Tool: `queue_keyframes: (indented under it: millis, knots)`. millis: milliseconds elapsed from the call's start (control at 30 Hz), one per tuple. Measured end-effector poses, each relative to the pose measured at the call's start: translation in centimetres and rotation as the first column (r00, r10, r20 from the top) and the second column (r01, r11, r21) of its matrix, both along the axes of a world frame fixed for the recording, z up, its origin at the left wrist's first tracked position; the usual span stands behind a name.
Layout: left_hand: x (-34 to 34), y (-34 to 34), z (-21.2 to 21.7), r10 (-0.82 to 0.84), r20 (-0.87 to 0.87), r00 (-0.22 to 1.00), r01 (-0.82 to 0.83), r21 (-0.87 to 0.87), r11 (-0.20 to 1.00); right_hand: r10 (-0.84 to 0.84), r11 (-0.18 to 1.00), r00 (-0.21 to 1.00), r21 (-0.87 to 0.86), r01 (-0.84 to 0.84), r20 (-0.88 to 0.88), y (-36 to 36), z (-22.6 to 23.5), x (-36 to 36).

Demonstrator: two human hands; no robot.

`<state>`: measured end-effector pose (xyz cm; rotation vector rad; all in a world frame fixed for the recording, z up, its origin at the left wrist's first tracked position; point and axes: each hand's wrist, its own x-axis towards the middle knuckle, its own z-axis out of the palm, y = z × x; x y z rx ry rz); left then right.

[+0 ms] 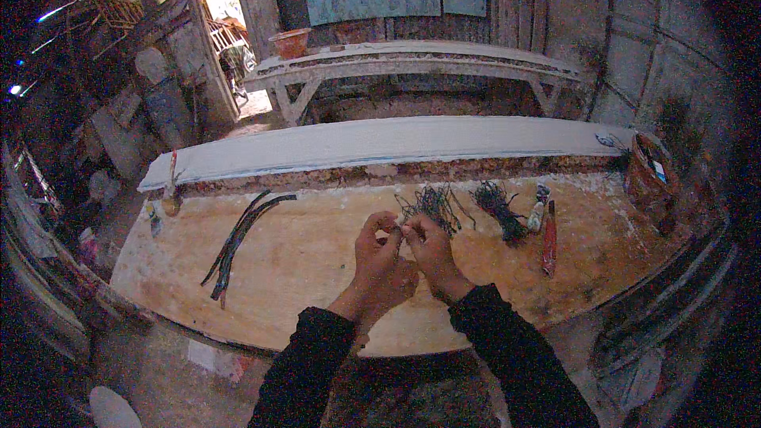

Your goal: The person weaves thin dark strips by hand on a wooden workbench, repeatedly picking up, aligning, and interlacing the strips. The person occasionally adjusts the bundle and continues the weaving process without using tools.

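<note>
My left hand (pixel 378 257) and my right hand (pixel 433 256) meet over the middle of the wooden tabletop (pixel 309 285). Thumb and fingers of both are pinched close together, and whatever sits between the fingertips is too small to make out. Just beyond my right hand spreads a loose tangle of dark strands (pixel 441 206). Farther right lies a tighter bundle of dark strands (pixel 501 214). Beside it are a small pale object with a dark end (pixel 537 210) and a red, narrow tool (pixel 548 244). Several long dark strips (pixel 242 239) lie together at the left.
A long whitish raised ledge (pixel 380 143) runs along the table's far side. At its right end stands a brown basket-like container (pixel 652 173); at its left, an upright red-tipped stick (pixel 172 182). Behind are a long bench (pixel 428 63) and a reddish pot (pixel 291 43).
</note>
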<state>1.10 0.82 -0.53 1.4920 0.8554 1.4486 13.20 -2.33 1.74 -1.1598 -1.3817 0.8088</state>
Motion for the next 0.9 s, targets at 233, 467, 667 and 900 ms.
queue_keyframes:
  millis: [233, 467, 667, 900]
  knots:
    - [0.0, 0.5, -2.1, -0.125, 0.145, 0.981, 0.134, -0.048, 0.990, 0.230, 0.948, 0.857, -0.095, -0.305, -0.461, 0.6, 0.2, 1.3]
    - [0.2, -0.2, -1.5, -0.084, 0.138, 0.987, 0.102, -0.128, 0.986, 0.102, 0.991, 0.943, -0.054, -0.125, -0.318, 2.1, -2.6, 1.8]
    - [0.1, -1.4, 1.0, 0.014, 0.084, 0.996, -0.006, -0.091, 0.996, -0.046, 0.998, 0.995, -0.039, 0.043, -0.084, 0.7, -0.6, 0.9]
    - [0.4, -3.2, 3.4, -0.035, 0.319, 0.947, 0.133, -0.293, 0.947, -0.018, 0.996, 1.000, 0.089, 0.019, -0.008, 1.8, -3.0, 1.6]
